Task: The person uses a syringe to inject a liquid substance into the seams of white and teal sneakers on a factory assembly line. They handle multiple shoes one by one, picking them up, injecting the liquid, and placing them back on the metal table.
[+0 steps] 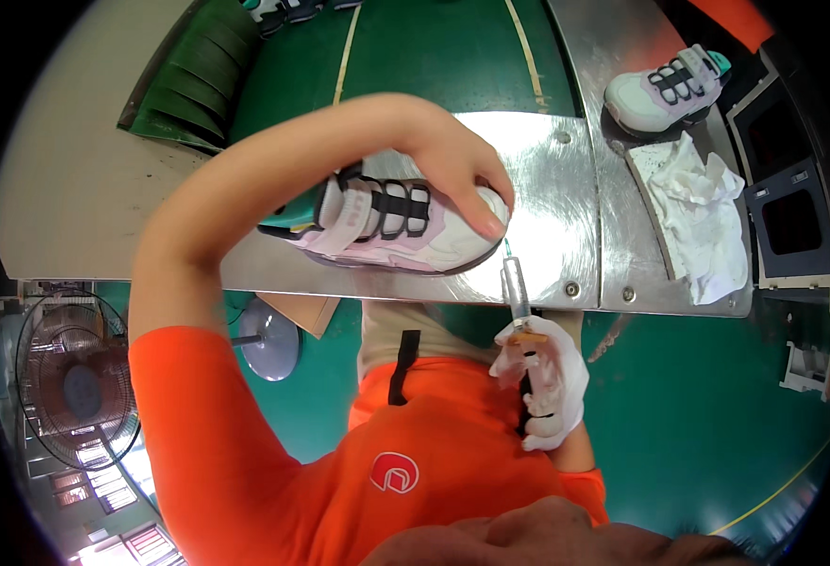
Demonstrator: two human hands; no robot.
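A pale pink and white sneaker (377, 226) with black straps lies on the metal table edge, its toe to the right. My bare left hand (462, 174) grips it round the toe, thumb pressed on the toe cap. In a white glove, my right hand (552, 382) is closed round a clear syringe (517, 283) just below the table edge. The syringe points up, and its thin green needle tip (506, 247) is at the front of the shoe's toe; whether it touches I cannot tell.
A matching sneaker (670, 92) stands at the far right of the metal table (566, 217). Crumpled white cloth (703, 222) lies on a pale board below it. Beyond the table runs a green conveyor belt (434, 57). A standing fan (80, 391) is at the left.
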